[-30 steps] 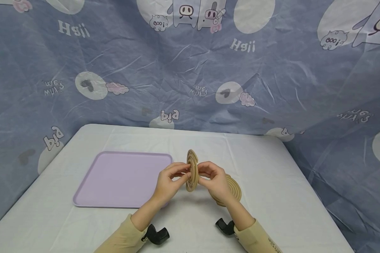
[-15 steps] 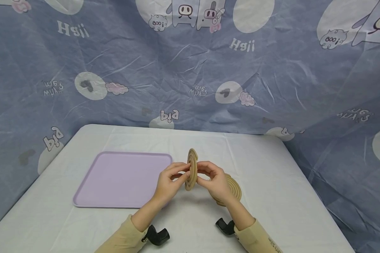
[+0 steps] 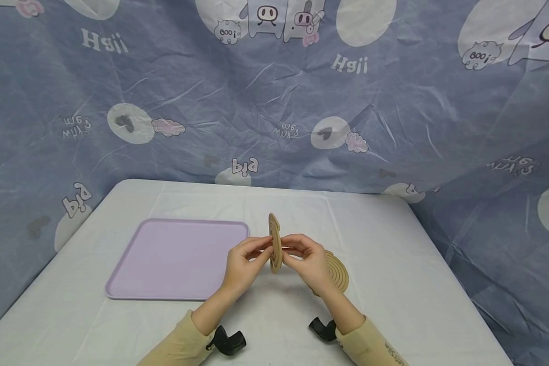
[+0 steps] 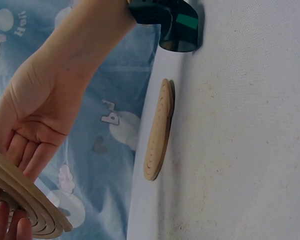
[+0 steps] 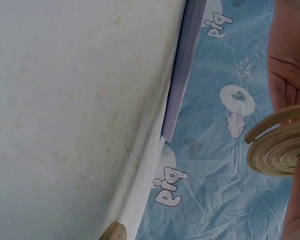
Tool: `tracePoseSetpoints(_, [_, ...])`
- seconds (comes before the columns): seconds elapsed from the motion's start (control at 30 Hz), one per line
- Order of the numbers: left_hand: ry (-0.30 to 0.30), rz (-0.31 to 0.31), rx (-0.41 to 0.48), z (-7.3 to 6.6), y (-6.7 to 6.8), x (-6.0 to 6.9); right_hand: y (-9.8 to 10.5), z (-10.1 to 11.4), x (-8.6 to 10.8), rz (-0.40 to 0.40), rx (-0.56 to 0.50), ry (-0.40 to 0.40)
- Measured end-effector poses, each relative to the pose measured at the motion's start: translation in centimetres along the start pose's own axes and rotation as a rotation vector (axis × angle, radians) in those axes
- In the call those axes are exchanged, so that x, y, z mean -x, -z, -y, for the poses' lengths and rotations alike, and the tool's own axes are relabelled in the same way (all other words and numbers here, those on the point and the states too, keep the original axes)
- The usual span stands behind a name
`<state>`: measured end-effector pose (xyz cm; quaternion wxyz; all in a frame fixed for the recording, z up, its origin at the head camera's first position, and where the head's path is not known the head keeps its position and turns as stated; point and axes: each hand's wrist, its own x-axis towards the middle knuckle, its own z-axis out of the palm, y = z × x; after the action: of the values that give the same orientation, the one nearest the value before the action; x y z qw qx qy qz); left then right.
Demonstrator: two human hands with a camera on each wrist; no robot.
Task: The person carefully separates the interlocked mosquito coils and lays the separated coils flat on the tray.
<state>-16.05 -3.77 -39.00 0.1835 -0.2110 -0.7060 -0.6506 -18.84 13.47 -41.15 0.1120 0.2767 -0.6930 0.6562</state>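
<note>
The upright coil (image 3: 276, 245) looked matt and ridged, the tray (image 3: 178, 260) smooth plastic, the backdrop (image 3: 256, 101) creased, faintly shiny cloth.

Tan spiral coil (image 5: 274, 154) held between hands (image 5: 292, 52); purple tray (image 5: 183, 75) edge-on; white tabletop (image 5: 65, 100); blue printed cloth (image 5: 210, 170) behind.

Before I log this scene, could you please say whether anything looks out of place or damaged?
The held tan coil looks uneven: in the right wrist view, its outer strip stands apart from the inner rings; I cannot tell if that is damage. Brownish specks show on the white tablecloth.
</note>
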Motion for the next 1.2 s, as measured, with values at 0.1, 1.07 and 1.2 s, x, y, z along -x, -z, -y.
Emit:
tracePoseSetpoints(0.1, [0.002, 0.003, -0.007, 0.0, 0.1, 0.0, 0.0, -0.1, 0.0, 0.025, 0.011, -0.017])
tracePoseSetpoints(1.07, [0.047, -0.048, 0.058, 2.0, 0.3, -0.2, -1.2, 2.7, 0.0, -0.018, 0.175, 0.045])
tracePoseSetpoints(1.2, [0.088, -0.003, 0.093, 0.2, 0.6, -0.3, -1.1, 2.6, 0.0, -0.008, 0.155, 0.061])
